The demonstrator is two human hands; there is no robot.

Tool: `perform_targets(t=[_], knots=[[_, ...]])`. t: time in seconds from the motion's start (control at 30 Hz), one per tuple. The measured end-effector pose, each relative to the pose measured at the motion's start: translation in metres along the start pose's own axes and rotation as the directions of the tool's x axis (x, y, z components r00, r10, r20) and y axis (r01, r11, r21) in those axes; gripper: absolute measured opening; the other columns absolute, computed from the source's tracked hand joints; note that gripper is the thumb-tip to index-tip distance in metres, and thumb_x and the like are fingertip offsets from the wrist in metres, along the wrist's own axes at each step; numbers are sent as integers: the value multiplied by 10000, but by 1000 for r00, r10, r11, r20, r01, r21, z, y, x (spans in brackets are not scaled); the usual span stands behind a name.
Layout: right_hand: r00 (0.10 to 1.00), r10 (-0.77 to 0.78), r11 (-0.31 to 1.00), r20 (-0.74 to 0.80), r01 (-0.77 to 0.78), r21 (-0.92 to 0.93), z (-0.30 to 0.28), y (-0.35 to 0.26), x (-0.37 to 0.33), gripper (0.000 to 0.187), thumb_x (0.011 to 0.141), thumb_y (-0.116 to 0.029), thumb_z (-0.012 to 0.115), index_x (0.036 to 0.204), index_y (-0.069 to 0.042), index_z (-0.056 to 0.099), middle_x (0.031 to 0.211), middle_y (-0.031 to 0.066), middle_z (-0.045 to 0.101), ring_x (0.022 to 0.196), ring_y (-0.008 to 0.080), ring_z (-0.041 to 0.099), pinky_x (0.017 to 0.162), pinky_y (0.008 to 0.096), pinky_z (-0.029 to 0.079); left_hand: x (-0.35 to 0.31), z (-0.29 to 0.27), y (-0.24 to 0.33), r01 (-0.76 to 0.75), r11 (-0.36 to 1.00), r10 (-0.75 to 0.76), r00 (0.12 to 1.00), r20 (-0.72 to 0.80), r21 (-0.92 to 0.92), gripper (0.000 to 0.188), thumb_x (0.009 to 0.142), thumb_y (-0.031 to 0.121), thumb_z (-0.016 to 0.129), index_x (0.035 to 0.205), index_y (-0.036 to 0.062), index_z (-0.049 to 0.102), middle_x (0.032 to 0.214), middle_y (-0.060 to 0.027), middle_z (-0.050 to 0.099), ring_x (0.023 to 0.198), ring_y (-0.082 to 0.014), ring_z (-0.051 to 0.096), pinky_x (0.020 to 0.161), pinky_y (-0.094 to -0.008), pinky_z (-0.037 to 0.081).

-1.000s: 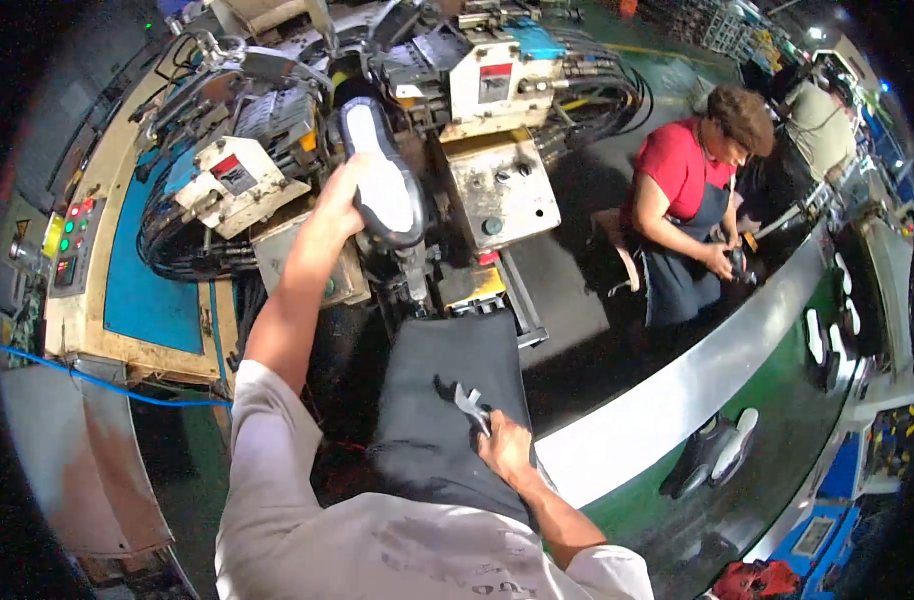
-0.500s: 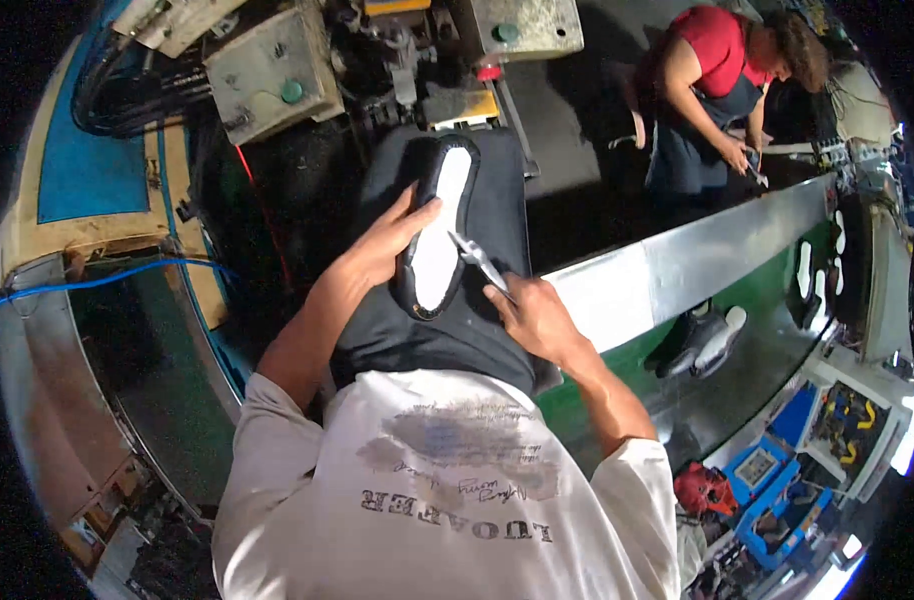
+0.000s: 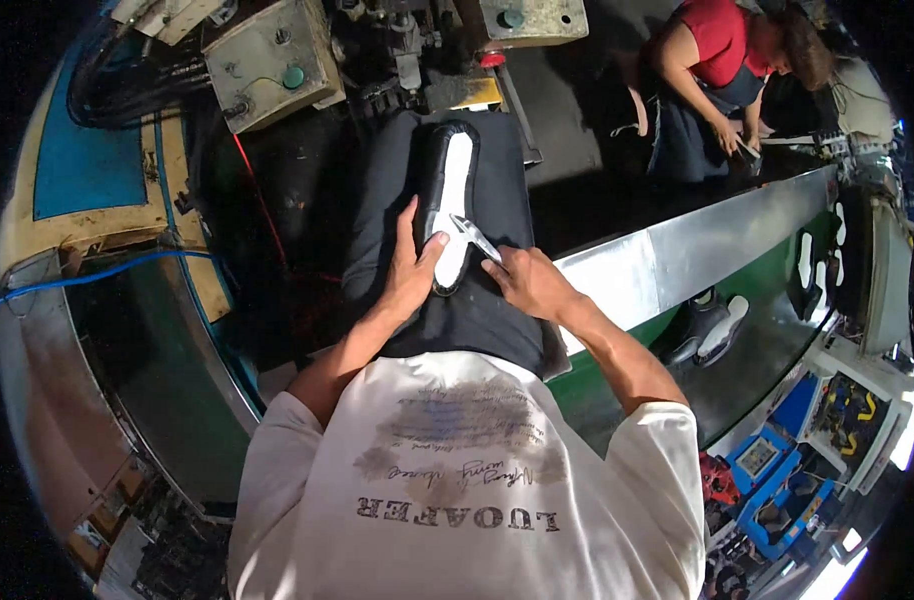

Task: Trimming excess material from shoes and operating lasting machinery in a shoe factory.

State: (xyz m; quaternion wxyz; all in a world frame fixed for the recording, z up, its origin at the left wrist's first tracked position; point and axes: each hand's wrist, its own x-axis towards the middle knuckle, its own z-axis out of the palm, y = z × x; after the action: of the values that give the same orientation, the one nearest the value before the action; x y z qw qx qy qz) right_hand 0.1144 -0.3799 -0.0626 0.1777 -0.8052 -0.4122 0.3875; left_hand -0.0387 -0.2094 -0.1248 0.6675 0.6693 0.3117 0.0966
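A black shoe upper [image 3: 427, 225] lies sole up across my lap, with a white insole board [image 3: 457, 180] framed by its dark folded-in edge. My left hand [image 3: 410, 275] grips the shoe's near left side, its thumb on the white board. In my right hand [image 3: 535, 285] is a pair of pincers [image 3: 485, 243]. Their metal jaws touch or hover just over the board's right side; the exact contact cannot be made out. My right fingers are wrapped round the handles.
Right of me runs a metal-edged conveyor [image 3: 657, 270] with a green bed, bearing a dark shoe [image 3: 712, 330] and several white-soled ones. Machine boxes [image 3: 272, 65] stand ahead. A co-worker in a red top [image 3: 722, 45] handles something at far right. Blue crates [image 3: 762, 465] sit lower right.
The shoe has turned straighter on my lap and shifted slightly away from me. My left hand has slid toward its near end. The pincers have moved slightly up along the board.
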Motion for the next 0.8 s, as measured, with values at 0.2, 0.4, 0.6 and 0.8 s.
perform_targets(t=[0.2, 0.4, 0.6, 0.8], knots=[[795, -286, 938, -535, 347, 14, -21, -32, -13, 269, 956, -180, 675, 1123, 18, 602, 938, 260, 724, 819, 488, 731, 724, 527, 585, -5, -11, 16, -178, 984, 169, 962, 215, 25, 1125, 883, -17, 797, 1735, 97, 73, 1678, -168, 359, 1515, -291, 387, 1252, -373, 315], [978, -154, 906, -144, 82, -415, -6, 17, 8, 274, 870, -151, 727, 1039, -49, 538, 968, 208, 714, 807, 438, 739, 707, 540, 596, -3, -25, 13, 95, 954, -28, 973, 229, -284, 1173, 832, -77, 761, 1750, 151, 67, 1685, -159, 350, 1524, -276, 378, 1222, -356, 358], [832, -84, 963, -549, 209, 169, -15, -1, 3, 303, 887, -62, 671, 1183, -1, 647, 855, 210, 692, 769, 308, 698, 752, 400, 556, -47, -59, 42, 204, 404, 22, 972, 232, -892, 965, 833, -23, 689, 1678, 194, 277, 1372, -227, 612, 1122, -485, 704, 936, -658, 607], [881, 301, 724, -364, 38, 689, 42, 73, 2, 94, 994, -46, 650, 1073, 3, 661, 933, 7, 644, 841, 125, 572, 759, 305, 476, -121, -175, -32, -141, 354, -282, 926, -250, -924, 728, 873, 52, 740, 1538, 110, 450, 1299, -222, 639, 1088, -492, 726, 937, -651, 620]])
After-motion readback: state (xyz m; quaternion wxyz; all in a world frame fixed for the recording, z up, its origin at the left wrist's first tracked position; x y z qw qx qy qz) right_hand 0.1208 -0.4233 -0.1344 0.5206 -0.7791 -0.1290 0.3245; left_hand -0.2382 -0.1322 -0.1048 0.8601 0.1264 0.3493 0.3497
